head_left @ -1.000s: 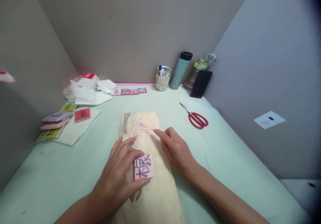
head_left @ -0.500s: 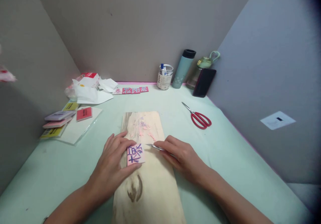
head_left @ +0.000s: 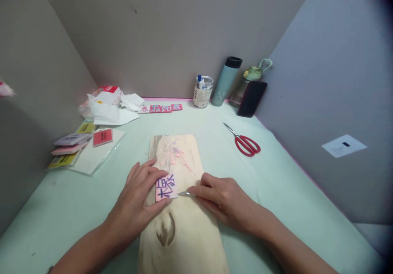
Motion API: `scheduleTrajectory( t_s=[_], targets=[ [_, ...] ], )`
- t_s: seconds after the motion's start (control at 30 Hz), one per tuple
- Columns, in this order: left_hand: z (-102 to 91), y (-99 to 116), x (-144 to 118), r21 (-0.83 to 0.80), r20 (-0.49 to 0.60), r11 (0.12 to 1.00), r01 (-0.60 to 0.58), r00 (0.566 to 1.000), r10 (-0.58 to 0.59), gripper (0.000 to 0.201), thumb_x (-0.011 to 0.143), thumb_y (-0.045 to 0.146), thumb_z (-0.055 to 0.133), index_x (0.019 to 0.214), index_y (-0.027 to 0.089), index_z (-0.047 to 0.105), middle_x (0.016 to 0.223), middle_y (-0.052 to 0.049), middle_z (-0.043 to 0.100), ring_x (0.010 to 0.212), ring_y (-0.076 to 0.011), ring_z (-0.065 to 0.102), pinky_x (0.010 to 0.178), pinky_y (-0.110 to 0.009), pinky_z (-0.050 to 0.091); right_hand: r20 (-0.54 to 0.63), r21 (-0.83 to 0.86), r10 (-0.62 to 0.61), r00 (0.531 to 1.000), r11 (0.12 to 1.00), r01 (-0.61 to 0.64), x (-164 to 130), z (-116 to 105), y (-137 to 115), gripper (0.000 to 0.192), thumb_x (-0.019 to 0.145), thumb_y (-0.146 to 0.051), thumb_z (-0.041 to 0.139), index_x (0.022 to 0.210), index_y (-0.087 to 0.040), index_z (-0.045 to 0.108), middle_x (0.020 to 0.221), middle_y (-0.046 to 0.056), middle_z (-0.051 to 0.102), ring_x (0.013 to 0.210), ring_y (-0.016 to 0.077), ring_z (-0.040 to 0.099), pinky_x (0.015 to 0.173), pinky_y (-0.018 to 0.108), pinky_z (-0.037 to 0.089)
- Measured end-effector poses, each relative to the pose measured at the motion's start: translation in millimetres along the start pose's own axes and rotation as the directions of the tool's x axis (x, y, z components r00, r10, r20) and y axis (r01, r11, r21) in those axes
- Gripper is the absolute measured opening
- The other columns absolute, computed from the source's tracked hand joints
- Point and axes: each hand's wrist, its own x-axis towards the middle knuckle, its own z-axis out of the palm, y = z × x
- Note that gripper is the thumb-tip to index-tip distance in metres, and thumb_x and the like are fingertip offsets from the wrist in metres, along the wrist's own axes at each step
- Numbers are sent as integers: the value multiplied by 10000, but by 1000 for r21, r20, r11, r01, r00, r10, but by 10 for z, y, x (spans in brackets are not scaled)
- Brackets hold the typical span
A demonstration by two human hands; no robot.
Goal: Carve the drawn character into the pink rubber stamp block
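A pink rubber carving block (head_left: 165,187) with a purple written character lies on a wooden board (head_left: 184,233). My left hand (head_left: 143,196) grips it between the thumb at its near edge and the fingers at its far edge. In my right hand (head_left: 222,198) is a craft knife (head_left: 185,193), held like a pen. Its pointed blade reaches left to the block's lower right corner; whether it touches cannot be told. Pink shavings (head_left: 178,154) lie scattered on the board beyond the block.
Red-handled scissors (head_left: 247,145) lie to the right. Along the back stand a jar of pens (head_left: 203,93), a blue flask (head_left: 226,81), a green bottle (head_left: 252,73) and a phone (head_left: 252,99). Several carved blocks (head_left: 161,108), crumpled paper (head_left: 106,110) and packaged blocks (head_left: 72,139) are at left.
My right hand has brought the knife tip nearer to me, from beside the block's upper right to its lower right corner. My left hand keeps its grip.
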Motion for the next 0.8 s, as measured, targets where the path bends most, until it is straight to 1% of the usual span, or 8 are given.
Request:
scheduleTrajectory(
  t_s=[0.23,0.37,0.57,0.7,0.8],
  targets=[
    [-8,-2,2,-11,-6,1000,-3,1000,3,355,912,321,657,1252,285,560,1213,-64,628,1436,-371,387,1182,-679,248,-52,-9,-13,999,1000,12,-2,46,1,305,1056,-231,447,1244,-215,687,899,46,610,676,140,546,580,272,394],
    [-7,2,7,-13,-6,1000,6,1000,-6,352,909,326,661,1247,282,574,1211,-67,633,1439,-372,389,1186,-667,258,-63,15,-15,998,1000,16,-3,36,8,303,1055,-227,451,1237,-212,694,893,44,610,684,139,556,590,271,402],
    [4,-1,-1,-19,-14,1000,0,1000,-1,352,913,324,660,1252,285,572,1208,-68,634,1437,-363,393,1199,-647,235,-69,50,7,998,999,-3,-15,4,30,306,1049,-218,457,1248,-209,689,915,49,618,695,138,576,606,269,424],
    [0,-3,-7,-29,-13,1000,5,1000,-6,348,914,325,662,1248,285,571,1207,-69,628,1442,-363,381,1201,-643,233,-58,47,0,998,999,3,-9,43,31,294,1052,-228,459,1234,-217,690,907,43,616,698,137,575,603,264,420],
    [-7,0,-4,-41,-11,999,7,1000,-7,351,915,332,663,1250,286,571,1208,-68,623,1443,-363,376,1200,-632,248,-76,7,-6,997,1000,7,9,94,31,300,1056,-230,442,1231,-211,685,899,44,612,691,139,566,593,266,409]
  ],
)
